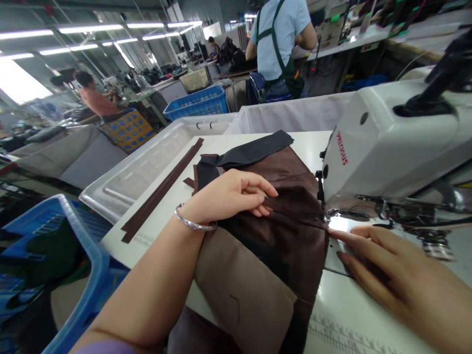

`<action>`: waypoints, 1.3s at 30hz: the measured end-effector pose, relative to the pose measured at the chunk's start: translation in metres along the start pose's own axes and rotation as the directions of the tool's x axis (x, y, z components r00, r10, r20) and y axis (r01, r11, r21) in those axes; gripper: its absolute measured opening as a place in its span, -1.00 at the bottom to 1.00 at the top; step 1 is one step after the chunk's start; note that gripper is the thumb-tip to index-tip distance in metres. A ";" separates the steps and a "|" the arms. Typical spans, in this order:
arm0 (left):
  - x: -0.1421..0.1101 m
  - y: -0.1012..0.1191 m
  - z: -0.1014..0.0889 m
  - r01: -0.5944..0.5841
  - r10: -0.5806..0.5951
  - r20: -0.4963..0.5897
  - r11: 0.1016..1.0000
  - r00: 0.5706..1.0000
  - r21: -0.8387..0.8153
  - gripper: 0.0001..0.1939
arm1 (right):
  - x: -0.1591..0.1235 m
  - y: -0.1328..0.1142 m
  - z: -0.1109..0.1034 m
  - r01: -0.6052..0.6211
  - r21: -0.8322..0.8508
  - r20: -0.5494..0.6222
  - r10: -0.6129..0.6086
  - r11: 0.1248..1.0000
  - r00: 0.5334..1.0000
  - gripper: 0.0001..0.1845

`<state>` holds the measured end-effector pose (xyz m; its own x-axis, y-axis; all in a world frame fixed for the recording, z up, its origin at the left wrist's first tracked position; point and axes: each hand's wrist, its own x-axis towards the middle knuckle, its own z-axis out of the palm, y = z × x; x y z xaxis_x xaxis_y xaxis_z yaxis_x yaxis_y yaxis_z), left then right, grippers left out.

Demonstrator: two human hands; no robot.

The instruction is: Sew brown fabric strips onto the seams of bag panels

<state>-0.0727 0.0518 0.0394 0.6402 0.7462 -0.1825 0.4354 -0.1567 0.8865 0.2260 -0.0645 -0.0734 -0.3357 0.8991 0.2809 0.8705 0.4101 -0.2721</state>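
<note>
A dark brown fabric piece (291,216) lies on the white sewing table (346,314) and runs under the foot of the white sewing machine (387,147). My left hand (232,194), with a silver bangle on the wrist, rests on the fabric with fingers curled and pinching a fold of it. My right hand (394,280) lies flat with fingers stretched out beside the needle area, its fingertips at the fabric's right edge. A lighter tan part of the piece (239,285) hangs toward me.
A long brown strip (162,191) lies along the table's left edge, a black strip (254,150) at the back. A grey tray (140,167) sits left, blue baskets (73,275) lower left. Other people work at benches behind.
</note>
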 end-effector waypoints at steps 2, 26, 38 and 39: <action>0.006 -0.002 0.012 -0.072 0.090 -0.064 0.966 0.994 0.247 -0.75 | 0.003 -0.003 -0.003 0.003 -0.004 0.008 -0.003 1.000 1.000 -0.53; 0.044 -0.018 0.091 -0.378 0.555 0.005 0.560 0.832 0.737 -0.91 | 0.015 -0.019 -0.024 -0.033 0.084 0.051 0.029 0.996 0.998 -0.63; 0.043 -0.025 0.088 -0.499 0.590 0.307 0.192 0.746 0.845 -0.77 | 0.016 -0.019 -0.027 -0.010 0.058 0.026 0.008 0.998 1.000 -0.62; 0.044 -0.025 0.088 -0.501 0.600 0.304 0.191 0.740 0.844 -0.77 | 0.016 -0.020 -0.027 -0.006 0.048 0.033 0.004 0.999 0.999 -0.61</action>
<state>-0.0001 0.0314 -0.0286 0.9273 0.2614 0.2680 0.2962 -0.9501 -0.0980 0.2131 -0.0620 -0.0389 -0.3439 0.9052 0.2495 0.8540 0.4120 -0.3177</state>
